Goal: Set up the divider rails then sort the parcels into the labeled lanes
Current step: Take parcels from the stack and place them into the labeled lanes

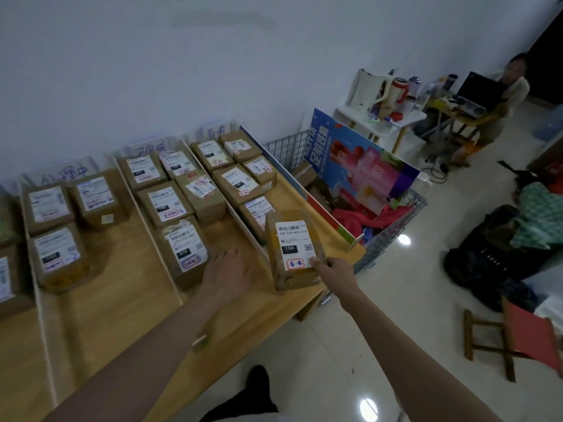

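Observation:
My right hand (pixel 330 268) grips a brown cardboard parcel (pixel 291 248) with a white shipping label, held tilted over the front of the rightmost lane. My left hand (pixel 227 277) hovers palm down, fingers relaxed, over the wooden table (pixel 122 287), close to a parcel (pixel 182 249) in the middle lane. White divider rails (pixel 243 222) split the table into lanes, each with several labelled parcels. Handwritten lane signs (pixel 149 146) stand against the wall behind them.
A wire basket (pixel 390 229) with a colourful poster board (pixel 362 166) and red cloth stands right of the table. A folding stool (pixel 515 339) and dark bags (pixel 493 254) sit on the tiled floor. A person sits at a far desk (pixel 457 111).

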Tool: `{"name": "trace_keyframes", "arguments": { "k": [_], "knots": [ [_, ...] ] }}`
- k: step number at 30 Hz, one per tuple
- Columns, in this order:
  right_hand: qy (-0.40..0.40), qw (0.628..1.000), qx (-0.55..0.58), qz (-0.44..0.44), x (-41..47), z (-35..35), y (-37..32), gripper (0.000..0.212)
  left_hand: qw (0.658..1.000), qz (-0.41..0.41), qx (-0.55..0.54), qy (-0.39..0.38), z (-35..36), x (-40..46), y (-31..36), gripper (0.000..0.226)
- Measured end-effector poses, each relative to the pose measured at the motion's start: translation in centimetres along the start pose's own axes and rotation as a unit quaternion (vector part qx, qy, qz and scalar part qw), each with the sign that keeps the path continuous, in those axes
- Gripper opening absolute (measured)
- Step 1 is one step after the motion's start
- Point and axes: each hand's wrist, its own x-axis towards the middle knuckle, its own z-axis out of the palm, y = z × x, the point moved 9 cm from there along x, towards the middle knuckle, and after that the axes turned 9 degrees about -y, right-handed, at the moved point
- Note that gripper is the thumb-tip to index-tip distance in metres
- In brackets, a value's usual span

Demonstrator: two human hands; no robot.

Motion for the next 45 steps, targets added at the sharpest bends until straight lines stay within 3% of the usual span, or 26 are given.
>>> {"name": "trace_keyframes", "arguments": {
  "k": [3, 9, 16, 29, 45],
  "knots": [
    [0.007, 1.000, -0.012, -0.008, 3.3, -3.0, -0.9, 0.029, 1.000, -0.008, -0.004, 0.007, -0.9, 3.9, 1.1, 0.031],
    [0.009, 0.999, -0.042, -0.003, 9.5, -6.8, -1.9, 0.035, 0.999, -0.039, -0.026, -0.022, -2.3, 9.3, 3.2, 0.050],
    [-0.035, 0.997, -0.062, -0.025, 17.8, -8.6, -3.7, 0.030, 0.995, -0.091, -0.033, -0.031, -1.4, 14.6, 3.8, 0.048],
    [-0.155, 0.971, -0.178, -0.047, 31.9, -6.4, -4.2, 0.036, 0.970, -0.220, -0.079, -0.061, 1.8, 20.6, 4.4, 0.051],
    [-0.209, 0.943, -0.253, -0.059, 37.1, -2.7, -4.1, 0.033, 0.953, -0.283, -0.102, -0.037, 2.6, 21.6, 4.7, 0.050]
  ]
}}
